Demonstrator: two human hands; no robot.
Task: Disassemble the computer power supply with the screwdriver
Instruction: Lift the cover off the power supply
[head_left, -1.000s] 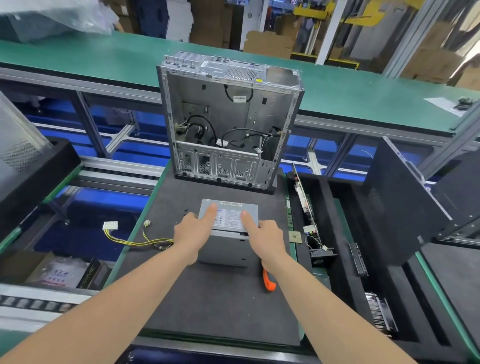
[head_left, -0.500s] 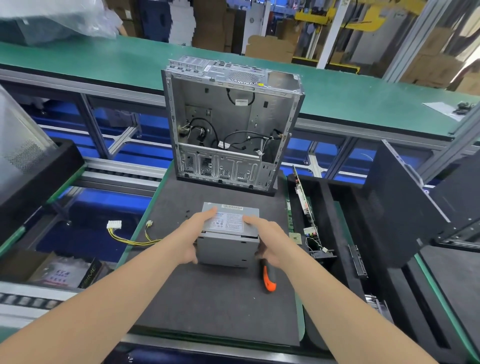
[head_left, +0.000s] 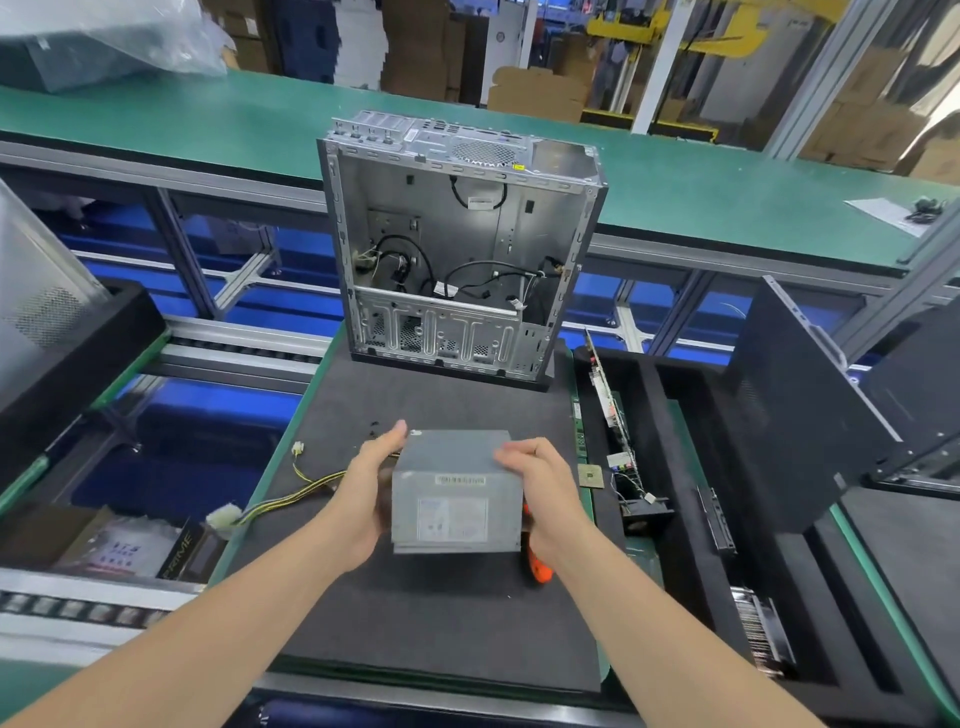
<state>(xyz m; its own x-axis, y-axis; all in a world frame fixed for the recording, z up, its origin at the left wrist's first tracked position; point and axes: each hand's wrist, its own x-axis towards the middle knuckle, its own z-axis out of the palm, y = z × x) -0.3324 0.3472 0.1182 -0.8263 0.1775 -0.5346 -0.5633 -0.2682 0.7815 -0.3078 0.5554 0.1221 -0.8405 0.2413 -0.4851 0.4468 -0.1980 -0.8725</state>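
Your worktop (head_left: 415, 623) is a dark foam mat with open room toward its near edge. At its far edge stands one bare metal computer case (head_left: 457, 249), upright, its open side facing you. The power supply (head_left: 457, 499), a grey steel box, sits mid-mat between your two hands (whether it touches the foam I cannot tell). Your left hand (head_left: 363, 493) presses its left side with fairly straight fingers; your right hand (head_left: 545, 488) curls its fingers over the top right edge. One screwdriver (head_left: 540, 569) lies just under your right wrist, with only its orange handle showing.
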